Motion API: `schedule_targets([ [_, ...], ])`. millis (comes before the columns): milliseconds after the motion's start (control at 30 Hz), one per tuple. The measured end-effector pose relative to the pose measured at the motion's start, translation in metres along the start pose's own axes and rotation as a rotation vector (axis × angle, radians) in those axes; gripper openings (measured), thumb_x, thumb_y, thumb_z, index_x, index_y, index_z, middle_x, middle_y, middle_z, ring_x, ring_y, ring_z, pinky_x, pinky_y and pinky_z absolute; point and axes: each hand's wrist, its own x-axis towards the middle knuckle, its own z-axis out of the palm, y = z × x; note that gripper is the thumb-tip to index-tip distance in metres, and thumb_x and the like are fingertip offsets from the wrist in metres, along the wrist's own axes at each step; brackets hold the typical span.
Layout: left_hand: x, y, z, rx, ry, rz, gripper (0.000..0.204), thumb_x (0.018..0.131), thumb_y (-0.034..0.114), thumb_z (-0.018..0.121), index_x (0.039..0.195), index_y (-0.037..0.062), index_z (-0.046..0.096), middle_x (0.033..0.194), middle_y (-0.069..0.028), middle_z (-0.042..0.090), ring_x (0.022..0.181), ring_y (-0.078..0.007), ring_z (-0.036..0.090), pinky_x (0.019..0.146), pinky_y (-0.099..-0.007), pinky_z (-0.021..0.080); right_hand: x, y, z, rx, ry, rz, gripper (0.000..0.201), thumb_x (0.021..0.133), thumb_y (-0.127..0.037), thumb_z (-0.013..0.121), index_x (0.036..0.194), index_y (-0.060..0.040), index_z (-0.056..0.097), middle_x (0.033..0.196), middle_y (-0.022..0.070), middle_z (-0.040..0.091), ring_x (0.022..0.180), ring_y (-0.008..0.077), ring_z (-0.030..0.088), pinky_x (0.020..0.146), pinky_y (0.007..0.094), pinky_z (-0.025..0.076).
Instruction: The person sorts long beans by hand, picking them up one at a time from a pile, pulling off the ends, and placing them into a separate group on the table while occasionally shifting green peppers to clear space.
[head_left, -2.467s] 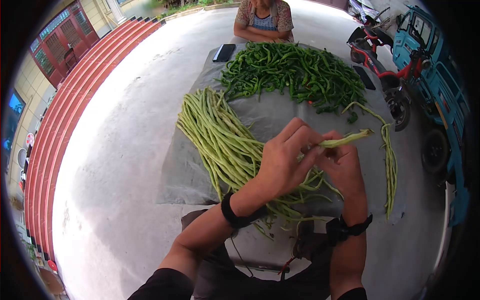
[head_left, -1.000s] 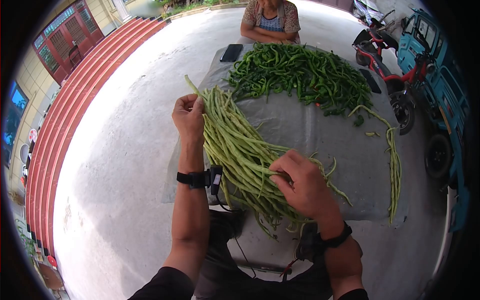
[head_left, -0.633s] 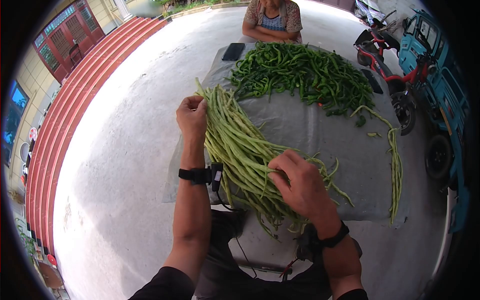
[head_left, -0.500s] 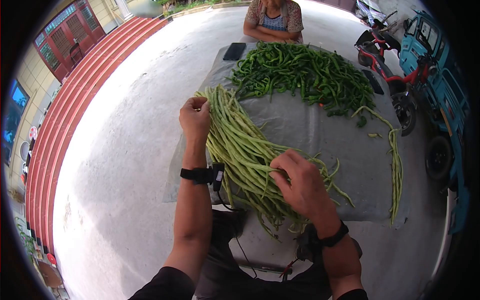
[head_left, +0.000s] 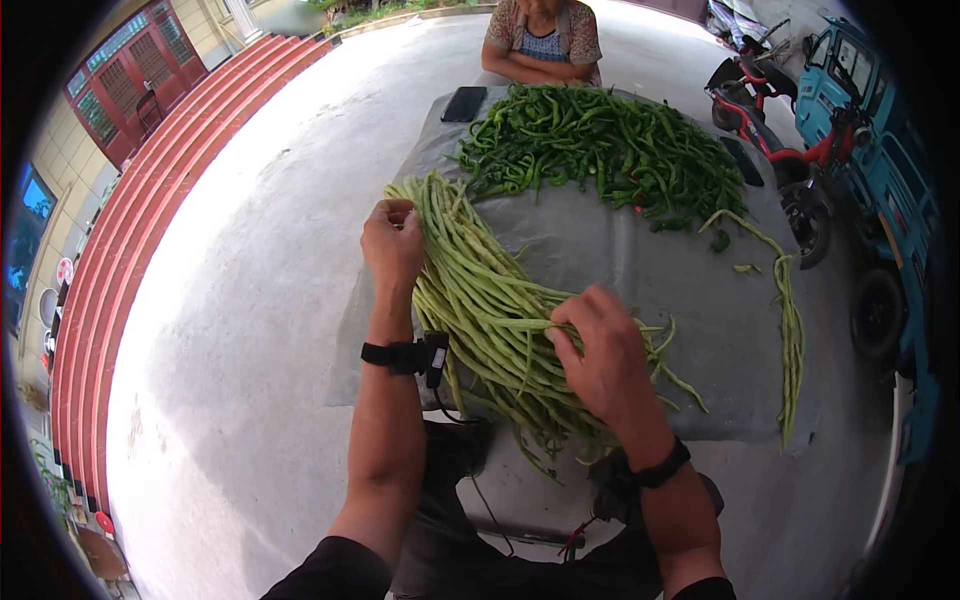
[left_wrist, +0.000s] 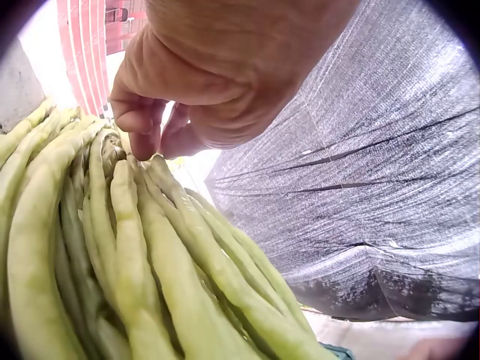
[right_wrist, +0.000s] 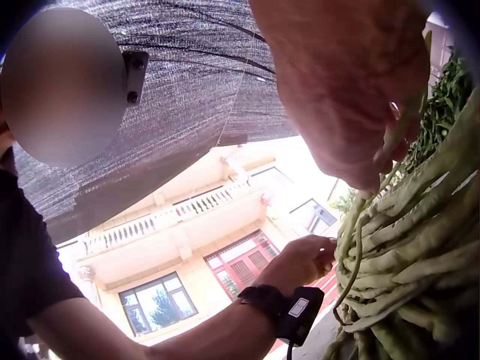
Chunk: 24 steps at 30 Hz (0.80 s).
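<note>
On your left, your left hand (head_left: 392, 245) is curling its fingers in, pinching at the tips of the long beans (head_left: 470, 275), which are lying bundled on the desk (head_left: 590, 245), their ends gathered within reach. Your right hand (head_left: 608, 360) is pinching a bean (head_left: 528, 324) farther along, seemingly to steady it lengthwise, while a smaller bunch (head_left: 790, 350) is lying well apart at far right, perhaps to avoid mixing.

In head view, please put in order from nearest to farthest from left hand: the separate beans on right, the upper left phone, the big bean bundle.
1. Bean bundle, at the left hand.
2. Phone, ahead, upper left.
3. Separate beans, far right.
</note>
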Motion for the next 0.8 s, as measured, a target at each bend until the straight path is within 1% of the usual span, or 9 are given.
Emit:
schedule_targets([
  [100,-0.004,0.005,0.001,-0.042,-0.018,-0.024,0.025,0.091,0.014,0.073,0.112,0.0011,0.075,0.100,-0.0153,0.077,0.086,-0.0214,0.072,0.078,-0.0356,0.057,-0.001,0.004,-0.002,-0.049,0.009,-0.035,0.018,0.085,-0.005,0.075,0.097,-0.0057,0.061,0.097,0.0131,0.057,0.094,0.0359,0.059,0.082,0.0479,0.046],
  [200,0.009,-0.016,0.006,-0.069,-0.043,0.021,0.024,0.093,0.012,0.074,0.114,0.0000,0.074,0.095,-0.0104,0.076,0.081,-0.0142,0.068,0.074,-0.0310,0.055,-0.004,0.007,-0.002,-0.027,0.016,-0.021,0.015,0.087,-0.009,0.073,0.097,-0.0054,0.062,0.098,0.0131,0.057,0.098,0.0352,0.058,0.085,0.0475,0.045],
  [233,0.012,-0.023,0.008,-0.080,-0.042,0.022,0.022,0.092,0.013,0.073,0.112,0.0025,0.076,0.093,-0.0102,0.077,0.082,-0.0165,0.071,0.075,-0.0327,0.056,-0.005,0.009,-0.002,-0.025,0.032,-0.036,0.014,0.088,-0.009,0.072,0.097,-0.0050,0.062,0.098,0.0133,0.058,0.099,0.0352,0.058,0.085,0.0474,0.045],
  [300,0.016,-0.030,0.009,-0.051,-0.062,0.040,0.021,0.095,0.013,0.071,0.113,0.0029,0.075,0.094,-0.0094,0.077,0.083,-0.0159,0.071,0.076,-0.0317,0.056,-0.004,0.010,-0.001,-0.021,0.106,-0.062,0.015,0.087,-0.007,0.074,0.095,-0.0054,0.061,0.094,0.0125,0.056,0.094,0.0351,0.058,0.082,0.0469,0.047],
  [433,0.014,-0.025,0.007,0.018,-0.046,0.099,0.020,0.096,0.014,0.072,0.112,0.0033,0.075,0.095,-0.0098,0.077,0.084,-0.0165,0.071,0.077,-0.0331,0.056,-0.007,0.014,-0.003,-0.014,0.102,-0.048,0.018,0.085,-0.008,0.076,0.097,-0.0056,0.061,0.097,0.0131,0.055,0.096,0.0353,0.058,0.084,0.0468,0.048],
  [533,0.012,-0.024,0.006,0.035,-0.027,0.137,0.019,0.096,0.015,0.072,0.111,0.0038,0.075,0.095,-0.0094,0.077,0.084,-0.0167,0.070,0.078,-0.0333,0.055,-0.007,0.020,-0.015,0.054,0.080,-0.012,0.020,0.085,-0.009,0.077,0.097,-0.0052,0.062,0.097,0.0126,0.057,0.096,0.0351,0.060,0.083,0.0467,0.049],
  [633,0.009,-0.018,0.006,0.078,0.002,0.145,0.019,0.096,0.016,0.072,0.110,0.0031,0.075,0.095,-0.0087,0.076,0.083,-0.0169,0.070,0.078,-0.0333,0.055,-0.005,0.035,-0.036,0.002,0.121,0.082,0.020,0.085,-0.009,0.078,0.096,-0.0034,0.063,0.094,0.0124,0.062,0.093,0.0340,0.063,0.080,0.0447,0.052],
  [700,0.006,-0.008,0.005,0.077,0.027,0.125,0.018,0.097,0.016,0.072,0.109,0.0023,0.074,0.093,-0.0074,0.076,0.081,-0.0159,0.069,0.077,-0.0324,0.055,-0.008,0.065,-0.061,0.093,0.192,0.180,0.016,0.087,-0.011,0.075,0.095,-0.0041,0.063,0.090,0.0148,0.064,0.086,0.0375,0.064,0.076,0.0472,0.050],
  [800,0.003,-0.002,0.005,0.043,0.055,0.157,0.017,0.097,0.015,0.071,0.108,0.0027,0.075,0.092,-0.0064,0.076,0.081,-0.0147,0.068,0.076,-0.0313,0.054,-0.022,0.105,-0.097,-0.121,0.342,0.265,0.014,0.088,-0.011,0.074,0.093,-0.0029,0.063,0.087,0.0142,0.067,0.082,0.0361,0.065,0.075,0.0471,0.050],
])
